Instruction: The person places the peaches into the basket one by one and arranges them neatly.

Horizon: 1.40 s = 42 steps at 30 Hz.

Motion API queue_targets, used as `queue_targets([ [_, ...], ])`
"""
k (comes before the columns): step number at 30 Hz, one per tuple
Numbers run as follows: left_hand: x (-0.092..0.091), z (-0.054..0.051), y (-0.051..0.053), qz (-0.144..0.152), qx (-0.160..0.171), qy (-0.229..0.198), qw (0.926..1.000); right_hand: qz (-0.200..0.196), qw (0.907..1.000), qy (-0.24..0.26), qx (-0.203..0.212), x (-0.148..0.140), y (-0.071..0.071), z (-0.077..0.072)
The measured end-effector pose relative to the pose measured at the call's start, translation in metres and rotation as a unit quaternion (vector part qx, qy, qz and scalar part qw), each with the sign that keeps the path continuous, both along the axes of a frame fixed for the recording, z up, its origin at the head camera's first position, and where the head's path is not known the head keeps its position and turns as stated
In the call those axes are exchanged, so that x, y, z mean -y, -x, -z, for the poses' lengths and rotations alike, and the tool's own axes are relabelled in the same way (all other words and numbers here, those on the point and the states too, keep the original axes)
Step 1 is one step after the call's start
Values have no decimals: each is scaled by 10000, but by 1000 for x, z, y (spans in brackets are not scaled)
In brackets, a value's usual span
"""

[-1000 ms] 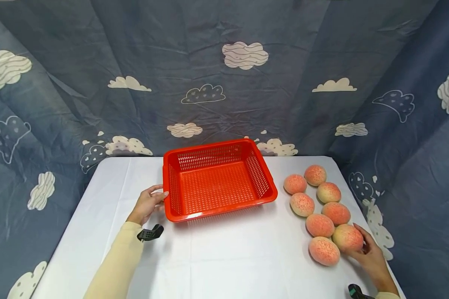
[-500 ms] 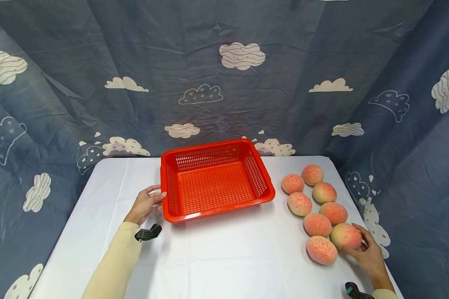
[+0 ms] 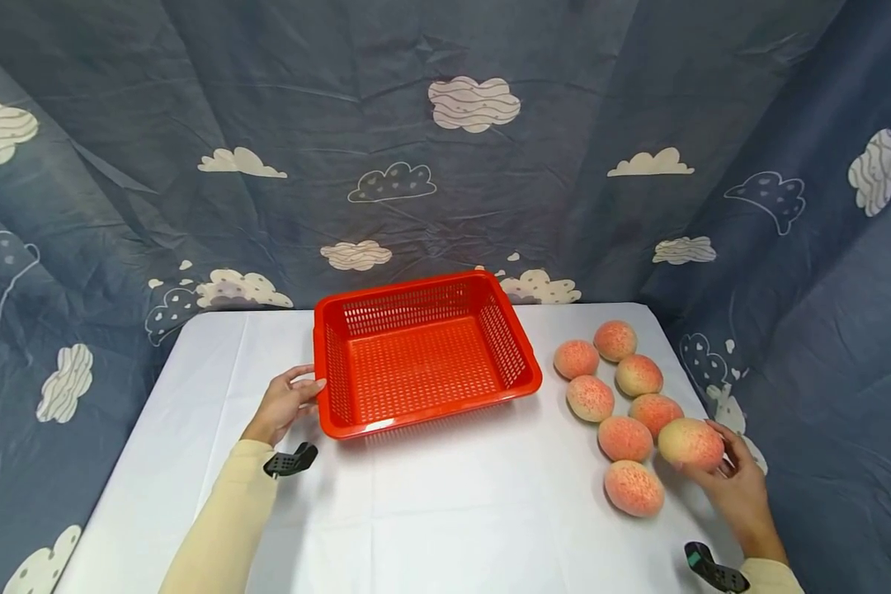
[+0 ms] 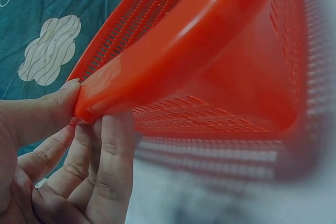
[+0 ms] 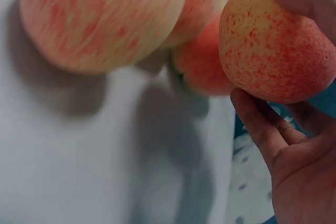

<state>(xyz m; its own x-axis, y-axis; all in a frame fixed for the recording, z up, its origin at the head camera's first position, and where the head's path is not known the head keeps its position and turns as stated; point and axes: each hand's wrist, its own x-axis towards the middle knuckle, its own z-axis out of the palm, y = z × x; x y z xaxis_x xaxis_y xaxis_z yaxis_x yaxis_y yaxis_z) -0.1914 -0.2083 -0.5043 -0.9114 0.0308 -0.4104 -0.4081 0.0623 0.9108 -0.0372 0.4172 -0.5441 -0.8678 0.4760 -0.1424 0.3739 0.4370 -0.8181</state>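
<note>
My left hand [image 3: 282, 406] pinches the left rim of an empty red plastic basket [image 3: 423, 359]. In the left wrist view, the thumb lies on the outer side of the rim [image 4: 173, 45] and the fingers are beneath it. On the right, my right hand [image 3: 738, 487] holds a yellow-and-red peach [image 3: 690, 443] between thumb and fingers. The right wrist view shows that peach [image 5: 273, 45] raised off the white cloth. Several other peaches lie in two loose rows beside it, the closest being a pinkish peach [image 3: 634, 488].
A white cloth [image 3: 445, 520] covers the table. Behind and at both sides hangs a dark blue curtain [image 3: 535, 206] with cloud prints. A black wrist strap mount [image 3: 291, 460] sits on the left sleeve, another [image 3: 715, 568] on the right.
My right hand has lifted the peach up from the cloth beside the others. The left hand keeps its hold on the basket rim. The whole head view has shifted slightly.
</note>
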Motion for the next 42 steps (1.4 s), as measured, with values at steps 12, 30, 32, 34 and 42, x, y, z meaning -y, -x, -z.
queue_targets([
  [12, 1, -5, 2, -25, 40, -3, 10000, -1009, 9921, 2, -751, 31, 31, -52],
  [30, -3, -3, 3, -64, 320, 197, 9993, -1804, 9761, 540, -1081, 87, 103, -69],
  [32, -3, -3, 2, -61, 334, 176, 9993, -1855, 9745, 673, -1068, 94, 111, -70],
  [34, -3, -3, 1, -29, 326, 124, 9994, -1931, 9727, 744, -1050, 101, 120, -71],
  [42, 0, -2, 0, 27, 215, 49, 9998, -2153, 9710, 682, -786, 127, 149, -87],
])
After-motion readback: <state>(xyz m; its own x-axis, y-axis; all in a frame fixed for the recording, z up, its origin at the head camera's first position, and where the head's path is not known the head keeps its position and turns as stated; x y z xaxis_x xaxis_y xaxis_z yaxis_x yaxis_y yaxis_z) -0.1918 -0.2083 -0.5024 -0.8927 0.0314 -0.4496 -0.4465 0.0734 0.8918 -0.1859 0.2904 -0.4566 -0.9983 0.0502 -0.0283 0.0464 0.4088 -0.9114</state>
